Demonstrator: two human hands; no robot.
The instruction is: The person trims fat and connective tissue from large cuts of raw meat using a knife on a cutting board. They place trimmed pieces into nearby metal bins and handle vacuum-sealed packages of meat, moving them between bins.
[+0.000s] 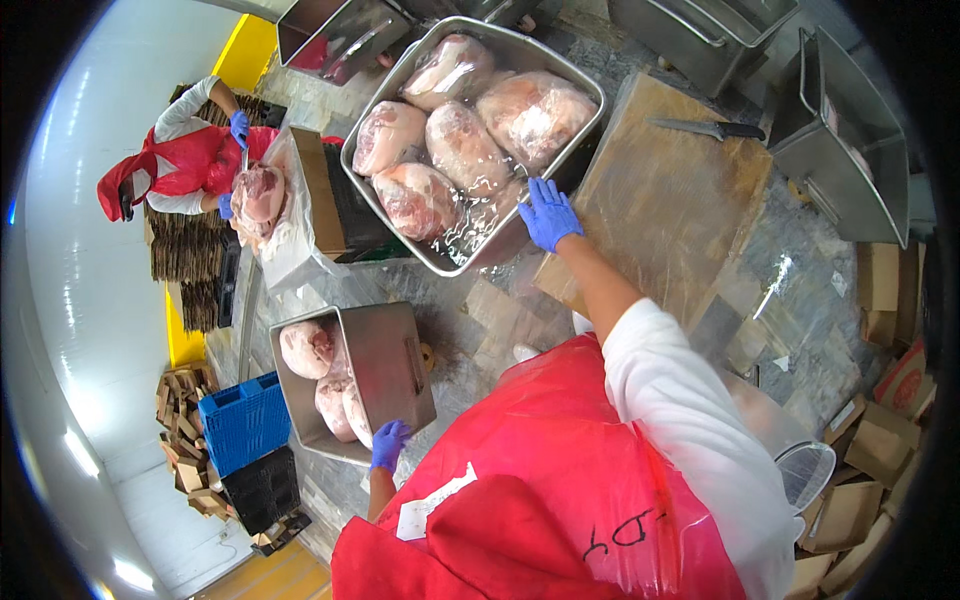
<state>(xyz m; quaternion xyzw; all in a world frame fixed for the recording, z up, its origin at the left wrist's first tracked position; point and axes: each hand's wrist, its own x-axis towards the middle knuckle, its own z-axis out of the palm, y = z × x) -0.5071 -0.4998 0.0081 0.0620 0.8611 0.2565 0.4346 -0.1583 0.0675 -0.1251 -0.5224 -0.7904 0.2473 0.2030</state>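
My right hand (550,214), in a purple glove, lies with its fingers stretched out against the near right rim of a large metal tub (368,205). Several big pale pink pieces of meat (465,150) sit in this tub in water. Lower down on the left, my left hand (389,446), gloved the same way, is at the near corner of a smaller metal tub (385,355), its fingers bent over the edge. This tub holds a few pieces of raw meat (335,405). Part of the left hand's grip is hard to make out.
A brown cutting board (675,190) bears a knife (708,128). More metal bins (850,140) stand at the far right. Across on the left, a co-worker (200,150) handles meat above a lined box (315,195). Blue crates (245,418) and cardboard piles (865,470) flank the tiled floor.
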